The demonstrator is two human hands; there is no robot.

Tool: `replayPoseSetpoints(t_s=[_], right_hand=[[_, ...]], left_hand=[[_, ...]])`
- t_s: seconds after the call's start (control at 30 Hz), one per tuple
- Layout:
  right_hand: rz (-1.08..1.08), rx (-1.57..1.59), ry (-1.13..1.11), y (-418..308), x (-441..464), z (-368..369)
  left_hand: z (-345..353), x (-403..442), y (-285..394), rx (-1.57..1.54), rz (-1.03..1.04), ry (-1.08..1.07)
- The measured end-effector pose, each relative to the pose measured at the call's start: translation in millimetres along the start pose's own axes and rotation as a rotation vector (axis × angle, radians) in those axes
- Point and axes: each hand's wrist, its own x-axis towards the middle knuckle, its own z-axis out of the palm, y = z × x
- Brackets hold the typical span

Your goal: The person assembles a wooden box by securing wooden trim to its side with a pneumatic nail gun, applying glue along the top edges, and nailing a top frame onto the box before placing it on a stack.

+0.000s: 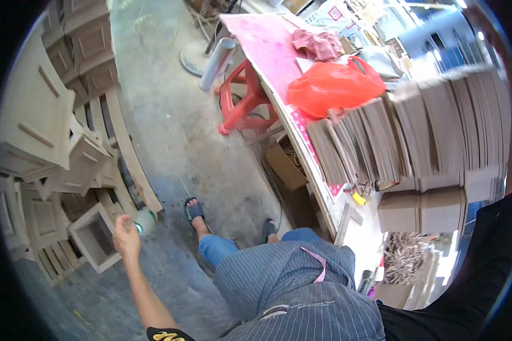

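My left hand (126, 237) reaches out at the left with its fingers closed around a pale green, see-through bottle or jar (145, 223). The bottle has a teal band near my fingers and is blurred, so its exact kind is unclear. Just beyond that hand stands an open, pale wooden box (98, 236). My right hand is out of view; only a black sleeve (466, 273) shows at the right.
Wooden panelled boxes (37, 102) are stacked at the left on slats. A table with a pink top (261, 34) bears a red plastic bag (335, 85) and stacked brown boards (426, 125). A red stool (244, 99) and a cardboard box (284, 165) are by the table.
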Motion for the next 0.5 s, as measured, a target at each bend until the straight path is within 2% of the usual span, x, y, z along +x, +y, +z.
replayPoseSetpoints(t_s=[0.03, 0.07, 0.13, 0.17, 0.23, 0.27, 0.3, 0.37, 0.5], right_hand=[[-0.070, -0.046, 0.048, -21, -35, -41], [-0.139, -0.085, 0.100, -39, -70, -79], [-0.251, -0.144, 0.214, -65, -137, -149], [-0.300, -0.168, 0.275, -72, -171, -177], [-0.383, -0.196, 0.378, -79, -230, -222], [-0.431, -0.212, 0.421, -82, -258, -240], [-0.468, -0.220, 0.464, -81, -284, -254], [-0.538, -0.224, 0.536, -78, -327, -283], [-0.603, -0.155, 0.641, -65, -400, -312]], left_hand=[[-24, -28, 26, 0.042, 0.023, -0.046], [-39, -55, 44, -0.023, 0.108, 0.006], [-60, -98, 63, -0.091, 0.110, -0.072], [-71, -115, 74, -0.195, 0.115, -0.105], [-89, -132, 85, -0.420, 0.270, -0.108], [-100, -138, 98, -0.401, 0.315, -0.081], [-112, -145, 115, -0.523, 0.449, -0.117], [-144, -168, 160, -0.529, 0.462, -0.171], [-199, -204, 233, -0.770, 0.464, -0.374]])
